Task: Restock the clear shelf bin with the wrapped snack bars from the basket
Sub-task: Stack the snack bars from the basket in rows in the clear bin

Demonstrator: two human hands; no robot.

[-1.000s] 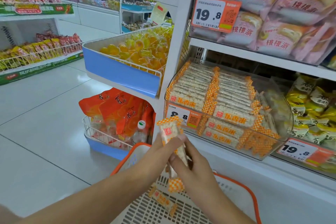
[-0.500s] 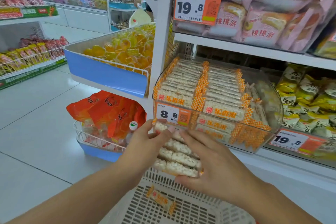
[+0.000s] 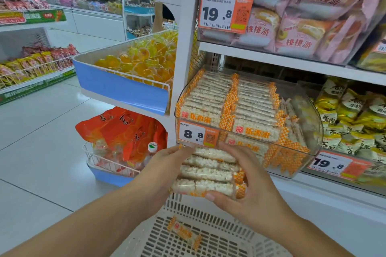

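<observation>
Since half a second ago the stack of wrapped rice bars [image 3: 205,171] has kept its place between the two hands, about level with the lower front of the clear shelf bin [image 3: 313,123]; a second ago the bars stood upright in the hands, and now they lie flat, four or so layers deep. The left hand [image 3: 165,168] closes its grip on the stack's left end, fingers curled over the top. The right hand [image 3: 248,185] holds the right end, thumb under the bottom bar and fingers wrapped over the top one.

Just above the grip is the bin's front wall with an 8.8 price tag [image 3: 197,134]; behind it the bin holds two neat rows of bars, with looser ones at the right. Below the grip sits the white slotted basket [image 3: 225,240], one lone bar [image 3: 184,233] on its floor. Left of the grip lies open tiled floor [image 3: 41,142] and a wire tray of orange packets [image 3: 123,133].
</observation>
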